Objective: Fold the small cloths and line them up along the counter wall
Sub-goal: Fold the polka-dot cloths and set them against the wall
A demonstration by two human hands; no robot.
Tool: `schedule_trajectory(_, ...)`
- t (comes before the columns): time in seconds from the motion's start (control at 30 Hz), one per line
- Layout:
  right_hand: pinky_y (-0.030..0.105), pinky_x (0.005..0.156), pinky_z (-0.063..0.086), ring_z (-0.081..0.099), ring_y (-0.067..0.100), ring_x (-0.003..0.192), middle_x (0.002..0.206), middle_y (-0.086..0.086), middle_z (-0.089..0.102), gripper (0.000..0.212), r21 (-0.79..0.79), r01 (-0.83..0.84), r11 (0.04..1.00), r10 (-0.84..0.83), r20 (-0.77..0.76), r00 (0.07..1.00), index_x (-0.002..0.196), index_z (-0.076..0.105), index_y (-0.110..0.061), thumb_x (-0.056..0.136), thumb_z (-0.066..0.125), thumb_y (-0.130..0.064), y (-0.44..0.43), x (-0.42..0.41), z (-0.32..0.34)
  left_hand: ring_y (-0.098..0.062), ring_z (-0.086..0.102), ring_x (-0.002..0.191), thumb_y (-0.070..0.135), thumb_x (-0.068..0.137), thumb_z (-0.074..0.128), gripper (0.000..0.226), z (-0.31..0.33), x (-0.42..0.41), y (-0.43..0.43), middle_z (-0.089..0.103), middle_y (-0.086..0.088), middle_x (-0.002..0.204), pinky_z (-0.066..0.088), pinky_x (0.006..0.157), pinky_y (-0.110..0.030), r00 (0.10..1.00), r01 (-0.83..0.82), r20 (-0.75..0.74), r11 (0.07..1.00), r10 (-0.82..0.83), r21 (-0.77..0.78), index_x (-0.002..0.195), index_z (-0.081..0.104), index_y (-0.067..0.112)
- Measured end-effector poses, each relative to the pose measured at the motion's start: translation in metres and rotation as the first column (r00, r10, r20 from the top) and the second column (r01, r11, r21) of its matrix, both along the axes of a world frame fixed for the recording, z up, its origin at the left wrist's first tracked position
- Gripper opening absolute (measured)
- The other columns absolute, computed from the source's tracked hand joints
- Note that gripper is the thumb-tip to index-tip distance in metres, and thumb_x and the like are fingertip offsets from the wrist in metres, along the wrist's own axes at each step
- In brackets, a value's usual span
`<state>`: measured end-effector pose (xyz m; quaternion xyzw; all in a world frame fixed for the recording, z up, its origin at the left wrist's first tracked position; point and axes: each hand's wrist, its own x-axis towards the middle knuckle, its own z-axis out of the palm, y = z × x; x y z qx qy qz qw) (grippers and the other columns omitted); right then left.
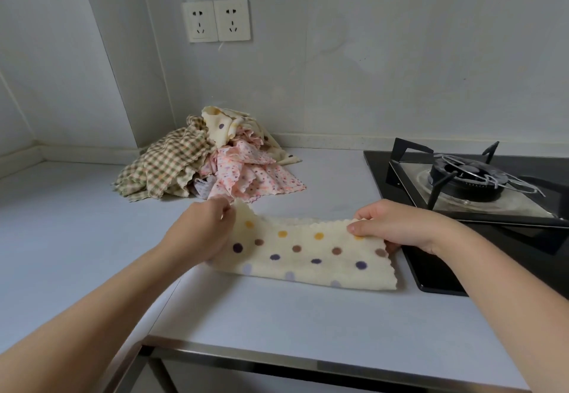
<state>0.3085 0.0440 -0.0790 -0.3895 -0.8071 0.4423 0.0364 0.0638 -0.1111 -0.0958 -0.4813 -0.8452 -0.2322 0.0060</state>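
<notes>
risks a skewed fold through a slipped corner at the left hand (pixel 200 229); risks dragging the dotted cloth (pixel 308 254) onto the hob (pixel 437 272) just beside its right end. left fingers pinched narrow on the far left corner. right hand (pixel 397 226) gripping the right end, thumb on top, fingers curled under. lies seemingly doubled on the counter (pixel 92 238), in front of the unfolded pile (pixel 209 158), well apart from the wall (pixel 369 69).
</notes>
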Motion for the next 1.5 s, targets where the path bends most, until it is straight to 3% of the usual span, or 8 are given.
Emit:
schedule_trajectory(0.2, 0.025, 0.055, 0.037, 0.053, 0.009, 0.053, 0.069, -0.002, 0.057, 0.022, 0.427, 0.092, 0.900, -0.086, -0.032, 0.996, 0.080, 0.058, -0.009, 0.091, 0.053, -0.027, -0.006, -0.007, -0.004, -0.027, 0.037, 0.065, 0.027, 0.101, 0.033, 0.021, -0.012, 0.013, 0.006, 0.040, -0.001, 0.069, 0.027, 0.055, -0.034, 0.972, -0.057, -0.218, 0.989, 0.086, 0.136, 0.090, 0.044, 0.012)
schedule_trajectory(0.87, 0.030, 0.067, 0.036, 0.054, 0.028, 0.089, 0.106, 0.005, 0.061, 0.021, 0.741, 0.157, 0.653, -0.345, 0.107, 0.932, 0.110, 0.054, -0.017, 0.092, 0.044, -0.021, -0.014, -0.023, -0.021, -0.030, 0.049, 0.065, 0.024, 0.095, 0.040, 0.014, -0.019, 0.004, 0.017, 0.053, -0.004, 0.079, 0.029, 0.053, -0.032, 0.937, -0.147, -0.308, 0.985, 0.167, 0.087, 0.100, 0.043, 0.012)
schedule_trajectory(1.0, 0.030, 0.064, 0.036, 0.053, 0.023, 0.089, 0.115, 0.001, 0.049, 0.024, 0.861, 0.109, 0.497, -0.296, 0.051, 0.954, 0.119, 0.044, -0.019, 0.095, 0.045, -0.022, -0.022, -0.025, -0.017, -0.031, 0.061, 0.082, 0.029, 0.085, 0.036, 0.033, -0.019, 0.002, 0.015, 0.060, -0.005, 0.094, 0.041, 0.062, -0.033, 0.864, 0.218, -0.493, 0.957, -0.098, 0.193, 0.103, 0.057, 0.011)
schedule_trajectory(1.07, 0.031, 0.064, 0.037, 0.054, 0.023, 0.086, 0.111, -0.001, 0.053, 0.019, 0.852, 0.132, 0.507, -0.202, -0.032, 0.979, 0.114, 0.049, -0.019, 0.096, 0.043, -0.025, -0.027, -0.027, -0.016, -0.027, 0.057, 0.112, 0.042, 0.087, 0.026, 0.052, -0.021, 0.007, 0.016, 0.061, -0.005, 0.120, 0.044, 0.088, -0.035, 0.824, 0.450, -0.414, 0.891, -0.388, 0.062, 0.117, 0.060, 0.017)
schedule_trajectory(1.13, 0.031, 0.070, 0.041, 0.056, 0.023, 0.093, 0.107, -0.002, 0.058, 0.022, 0.813, 0.078, 0.576, -0.154, 0.014, 0.988, 0.108, 0.053, -0.020, 0.097, 0.040, -0.034, -0.034, -0.032, -0.020, -0.016, 0.019, 0.145, 0.069, 0.082, 0.002, 0.082, -0.024, 0.013, 0.015, 0.025, 0.001, 0.156, 0.017, 0.115, -0.033, 0.817, 0.519, -0.183, 0.835, -0.548, -0.183, 0.145, 0.035, 0.029)
schedule_trajectory(1.27, 0.034, 0.099, 0.034, 0.040, 0.024, 0.123, 0.130, 0.001, 0.045, 0.042, 0.727, -0.107, 0.679, -0.114, 0.248, 0.962, 0.129, 0.047, -0.021, 0.100, 0.027, -0.044, -0.034, -0.040, -0.037, -0.014, -0.011, 0.146, 0.083, 0.058, -0.016, 0.103, -0.026, 0.019, 0.017, -0.010, 0.007, 0.159, -0.004, 0.116, -0.032, 0.891, 0.381, -0.080, 0.830, -0.448, -0.408, 0.150, -0.006, 0.038)
schedule_trajectory(1.37, 0.038, 0.113, 0.018, 0.020, 0.024, 0.140, 0.151, 0.002, 0.025, 0.042, 0.735, -0.144, 0.663, -0.091, 0.270, 0.958, 0.142, 0.031, -0.020, 0.101, 0.026, -0.032, -0.026, -0.036, -0.038, -0.020, 0.033, 0.133, 0.073, 0.067, -0.012, 0.092, -0.022, 0.026, 0.015, 0.037, 0.004, 0.145, 0.023, 0.106, -0.035, 0.887, 0.264, -0.315, 0.931, -0.337, -0.254, 0.143, 0.030, 0.042)
schedule_trajectory(1.5, 0.034, 0.098, 0.032, 0.045, 0.019, 0.120, 0.130, -0.004, 0.050, 0.032, 0.796, -0.052, 0.604, -0.084, 0.128, 0.988, 0.124, 0.053, -0.024, 0.100, 0.032, -0.026, -0.024, -0.037, -0.031, -0.018, 0.058, 0.075, 0.064, 0.082, 0.019, 0.061, -0.022, 0.016, 0.013, 0.054, 0.007, 0.086, 0.039, 0.084, -0.037, 0.847, 0.310, -0.469, 0.949, -0.252, 0.050, 0.089, 0.069, 0.029)
